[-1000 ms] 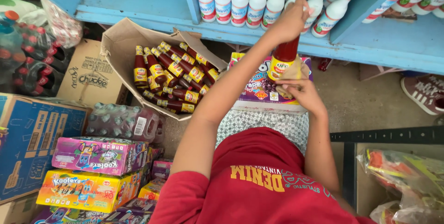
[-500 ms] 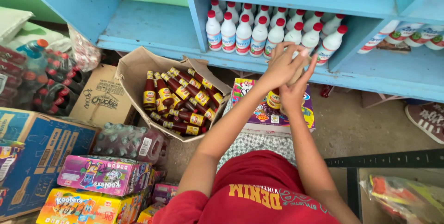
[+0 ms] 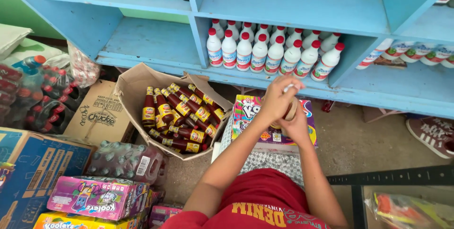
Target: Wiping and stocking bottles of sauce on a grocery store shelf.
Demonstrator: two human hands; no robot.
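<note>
One head-worn view looks steeply down (from close above) past the hands (image 3: 283, 111) toward blue shelves (image 3: 302, 7).

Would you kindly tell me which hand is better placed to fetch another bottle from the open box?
Left, probably. The box lies to the left, nearer the left hand. The right hand is farther away and cups the held bottle from below.

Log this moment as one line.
left hand: gripping bottle | right hand: under it | bottle: mostly hidden | nearby: open box of sauce bottles, blue shelf
</note>
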